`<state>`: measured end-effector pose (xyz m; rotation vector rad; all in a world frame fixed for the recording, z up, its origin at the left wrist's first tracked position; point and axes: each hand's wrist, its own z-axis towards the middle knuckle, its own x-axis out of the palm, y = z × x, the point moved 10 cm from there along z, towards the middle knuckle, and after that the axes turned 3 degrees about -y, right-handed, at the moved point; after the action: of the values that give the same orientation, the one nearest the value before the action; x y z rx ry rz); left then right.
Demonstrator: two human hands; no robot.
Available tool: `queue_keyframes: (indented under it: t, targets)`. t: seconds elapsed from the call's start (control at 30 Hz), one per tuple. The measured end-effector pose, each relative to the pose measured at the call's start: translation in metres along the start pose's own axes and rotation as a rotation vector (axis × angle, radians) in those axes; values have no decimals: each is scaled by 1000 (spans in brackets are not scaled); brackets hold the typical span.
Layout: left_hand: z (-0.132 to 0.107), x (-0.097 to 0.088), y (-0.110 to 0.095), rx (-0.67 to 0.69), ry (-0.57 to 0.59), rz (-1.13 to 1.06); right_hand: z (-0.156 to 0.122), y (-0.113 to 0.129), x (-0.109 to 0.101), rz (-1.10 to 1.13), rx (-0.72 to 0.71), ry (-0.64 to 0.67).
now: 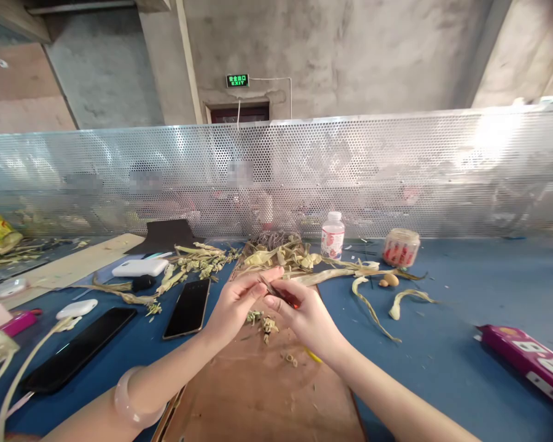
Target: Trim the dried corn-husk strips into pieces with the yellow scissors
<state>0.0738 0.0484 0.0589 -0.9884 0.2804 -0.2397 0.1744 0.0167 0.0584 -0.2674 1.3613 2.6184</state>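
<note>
My left hand and my right hand meet over a brown board, fingertips close together. Between them is a slim dark item with a red-orange spot near the right palm; its kind is not clear. My right fingers are closed around it. My left thumb and fingers are pinched at its far end, and what they grip is hidden. Just below lie small knotted pieces of dried husk and a few curled scraps. Behind the hands spreads a heap of pale dried husk strips.
Left of the board lie a phone, a black power bank and a white device. A plastic bottle, a jar and loose husk strips are at right. A purple packet lies farther right. A perforated metal screen stands behind.
</note>
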Motion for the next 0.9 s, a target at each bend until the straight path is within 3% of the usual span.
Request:
queue_keyframes:
  t: [0.37, 0.67, 0.8, 0.9]
  targets:
    - [-3, 0, 4, -5, -75, -56, -3, 6, -11, -15, -23, -194]
    - [-2, -4, 7, -19, -111, -41, -2, 6, -6, -1, -47, -202]
    - [2, -3, 10, -35, -111, -76, 1, 6, -12, -126, -90, -125]
    - [3, -5, 12, -28, -120, -110, -6, -9, -38, -371, -45, -146]
